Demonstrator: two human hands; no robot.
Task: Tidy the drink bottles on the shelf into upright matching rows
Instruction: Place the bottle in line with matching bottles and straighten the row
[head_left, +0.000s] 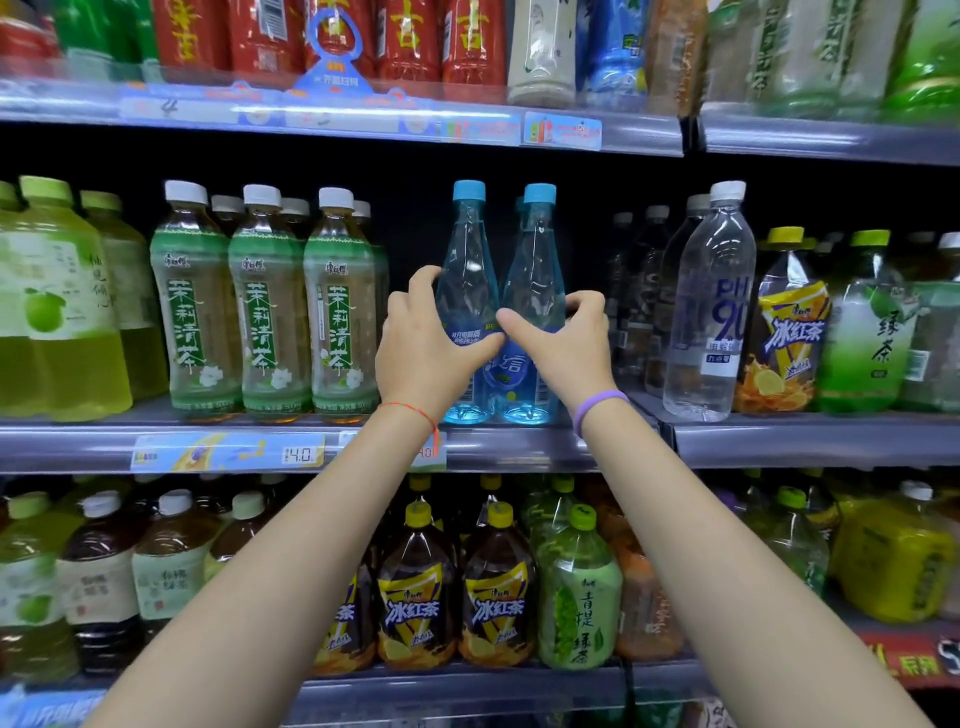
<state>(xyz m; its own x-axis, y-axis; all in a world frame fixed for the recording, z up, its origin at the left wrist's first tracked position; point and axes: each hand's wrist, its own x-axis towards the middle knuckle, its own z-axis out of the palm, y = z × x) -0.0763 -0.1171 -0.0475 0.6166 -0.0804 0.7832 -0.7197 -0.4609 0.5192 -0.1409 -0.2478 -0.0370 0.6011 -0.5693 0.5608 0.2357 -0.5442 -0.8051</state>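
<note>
Two slim blue bottles with blue caps stand upright side by side at the front of the middle shelf (519, 447). My left hand (423, 345) grips the left blue bottle (465, 249) around its middle. My right hand (563, 345) grips the right blue bottle (535, 260) the same way. The thumbs of both hands meet between the two bottles. More blue bottles may stand behind these; I cannot tell.
Left of the blue pair stand rows of green-labelled jasmine tea bottles (272, 312). To the right are clear water bottles (711, 306), then an iced tea bottle (784, 332) and green tea bottles. Shelves above and below are packed with drinks.
</note>
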